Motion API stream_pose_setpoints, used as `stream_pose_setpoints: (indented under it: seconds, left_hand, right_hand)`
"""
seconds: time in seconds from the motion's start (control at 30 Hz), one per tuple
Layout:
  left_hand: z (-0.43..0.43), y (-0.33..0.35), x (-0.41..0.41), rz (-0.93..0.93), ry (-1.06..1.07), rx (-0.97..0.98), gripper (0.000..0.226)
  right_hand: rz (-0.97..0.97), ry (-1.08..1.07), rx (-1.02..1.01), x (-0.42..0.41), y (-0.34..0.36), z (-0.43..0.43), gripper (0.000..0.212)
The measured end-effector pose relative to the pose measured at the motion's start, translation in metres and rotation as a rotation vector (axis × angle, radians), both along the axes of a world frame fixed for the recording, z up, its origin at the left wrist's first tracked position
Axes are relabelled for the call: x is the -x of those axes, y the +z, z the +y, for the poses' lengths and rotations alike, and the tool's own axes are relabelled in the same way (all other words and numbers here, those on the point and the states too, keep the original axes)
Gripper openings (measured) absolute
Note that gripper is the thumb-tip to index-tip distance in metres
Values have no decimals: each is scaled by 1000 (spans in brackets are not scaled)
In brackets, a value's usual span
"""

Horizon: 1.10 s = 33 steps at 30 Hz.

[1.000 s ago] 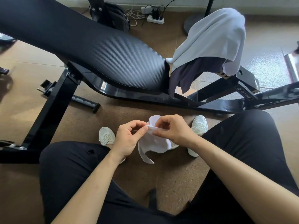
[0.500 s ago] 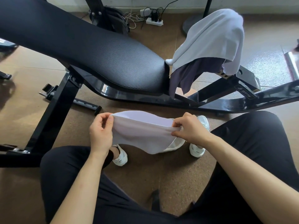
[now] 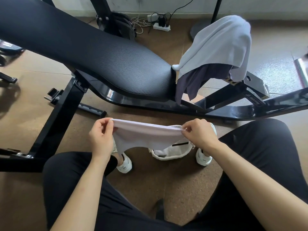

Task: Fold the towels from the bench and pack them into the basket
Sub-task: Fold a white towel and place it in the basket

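**Small white towel stretched between two hands above a basket**

A seated person held a small white towel taut by its top edge. The left hand pinched one corner between thumb and curled fingers; the right hand pinched the opposite corner the same way. Both grips were closed tight on the cloth. The towel's long axis ran straight from one pinch to the other, side to side across the view, dipping slightly toward the right hand. From that held edge the thin, smooth fabric hung down in a soft curve, its lower hem uneven and longest below the left hand.

Directly under the right-hand grip, partly hidden by the hanging cloth, sat a small white woven basket with a rounded, rope-like rim, resting on the brown speckled floor between the person's white sneakers.

Beyond the held edge stood a black weight bench, its padded surface ribbed with fine diagonal lines. Past the right hand, at the bench's end, a pale grey towel lay draped in loose folds over a dark purple cloth.
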State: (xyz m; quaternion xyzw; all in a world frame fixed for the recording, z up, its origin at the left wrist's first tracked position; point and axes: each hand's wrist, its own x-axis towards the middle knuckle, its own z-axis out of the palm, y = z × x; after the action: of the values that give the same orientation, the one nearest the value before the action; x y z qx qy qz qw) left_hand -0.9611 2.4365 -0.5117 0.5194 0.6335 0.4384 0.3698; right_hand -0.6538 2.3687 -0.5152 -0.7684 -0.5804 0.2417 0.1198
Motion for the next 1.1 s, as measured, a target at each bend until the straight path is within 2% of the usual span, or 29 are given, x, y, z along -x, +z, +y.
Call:
stream_pose_setpoints:
  seconds: [0.07, 0.3, 0.47, 0.57, 0.67, 0.77, 0.93, 1.1]
  left_hand:
    - [-2, 2, 1, 50, -64, -3, 13]
    - [-9, 11, -1, 88, -205, -99, 19]
    - [-16, 20, -11, -4, -240, -132, 17]
    - [-19, 25, -15, -63, -262, -160, 20]
    - [-22, 28, -18, -53, -311, -196, 22]
    - [-22, 29, -22, -44, -350, -206, 22]
    - [-19, 27, -18, -65, -326, -227, 20]
    - [-17, 28, -14, -60, -297, -226, 21]
  right_hand:
    - [0, 5, 25, 1, -1, 2, 13]
    - [132, -64, -31, -1, -15, 8, 14]
    - [173, -17, 2, 4, -27, 11, 12]
    - [114, 52, 20, 5, -35, 9, 15]
    - [31, 112, -31, 9, -41, 7, 16]
    - [-4, 169, 10, 13, -45, 6, 17]
    - [69, 156, 12, 18, -50, 7, 8]
    - [132, 179, 119, 15, -48, 6, 4]
